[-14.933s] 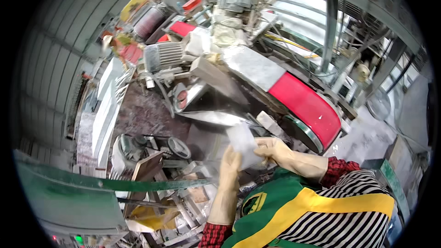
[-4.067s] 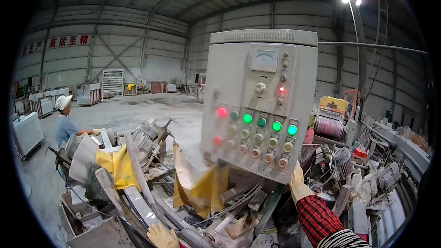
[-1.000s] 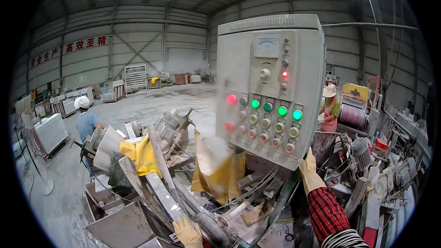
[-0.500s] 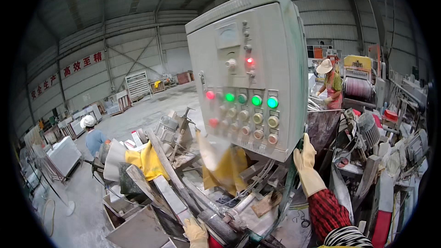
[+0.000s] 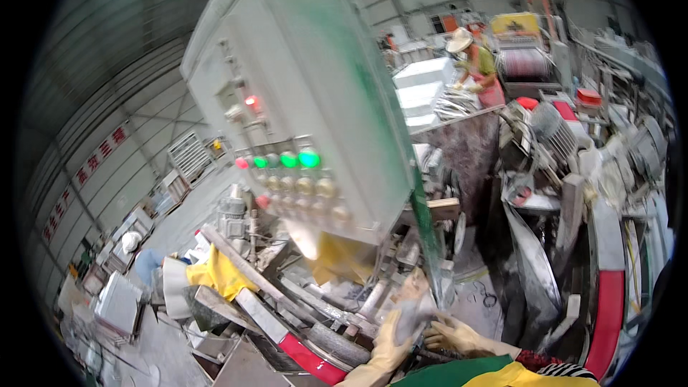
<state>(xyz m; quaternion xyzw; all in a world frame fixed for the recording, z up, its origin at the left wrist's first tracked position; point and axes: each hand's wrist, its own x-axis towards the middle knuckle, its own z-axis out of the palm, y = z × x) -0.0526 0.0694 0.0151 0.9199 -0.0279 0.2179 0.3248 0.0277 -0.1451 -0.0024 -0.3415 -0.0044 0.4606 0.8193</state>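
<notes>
Both my hands wear pale cream rubber gloves and are close together low in the view, below the control box. My left hand (image 5: 387, 344) points upward; its fingers are blurred, with a greyish smear beside them, and I cannot make out whether they hold anything. My right hand (image 5: 459, 337) reaches in from the right, fingers stretched toward the left hand, with nothing visible in them. Above them stands the large grey-white control box (image 5: 337, 100), seen from its side, with lit green and red lamps and rows of pale knobs. A green post (image 5: 428, 244) runs down beside it.
Yellow cloth (image 5: 223, 272) drapes over stone pieces at the left. A red-and-white bar (image 5: 312, 358) lies near my left arm. Machinery with a motor (image 5: 552, 129) crowds the right. One co-worker (image 5: 473, 64) bends over work at the back; another, in blue (image 5: 147, 264), is far left.
The view has turned right, so the box now shows its side. My right hand has come down from the box's lower edge, and my left hand has risen beside it.
</notes>
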